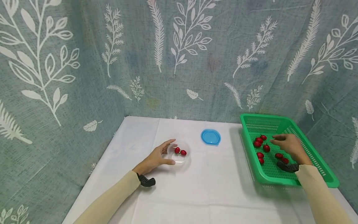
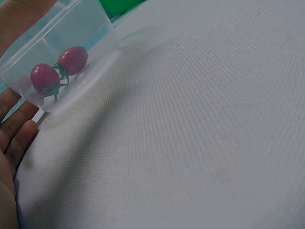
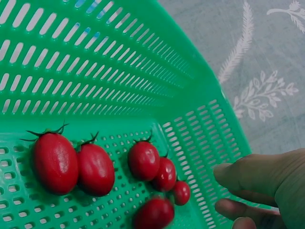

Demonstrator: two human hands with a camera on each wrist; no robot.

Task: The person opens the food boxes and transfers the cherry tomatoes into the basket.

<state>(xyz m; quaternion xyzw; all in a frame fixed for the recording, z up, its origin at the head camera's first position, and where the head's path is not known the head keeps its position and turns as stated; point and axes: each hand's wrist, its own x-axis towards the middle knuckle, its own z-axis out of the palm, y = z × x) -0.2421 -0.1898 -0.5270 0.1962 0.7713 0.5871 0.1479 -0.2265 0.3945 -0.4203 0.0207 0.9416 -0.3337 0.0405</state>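
My left hand (image 1: pixel 154 159) holds a small round clear plastic container (image 1: pixel 186 155) from its left side, thumb at the near rim and fingers around the far side. Inside the container lie two red cherry tomatoes (image 2: pixel 73 60), with green stems showing in the left wrist view. Over the green basket (image 1: pixel 305 143), my right hand (image 1: pixel 291 147) hovers with bent, relaxed fingers and nothing between them. Several cherry tomatoes (image 3: pixel 143 161) rest on the basket's perforated floor, to the left of the right hand's fingertips in the right wrist view.
A blue lid (image 1: pixel 211 137) lies flat on the white tablecloth (image 1: pixel 212 180) between container and basket. The basket's raised slotted walls surround the right hand. A grey-green curtain (image 1: pixel 179 90) with white leaf prints hangs behind the table and along its sides.
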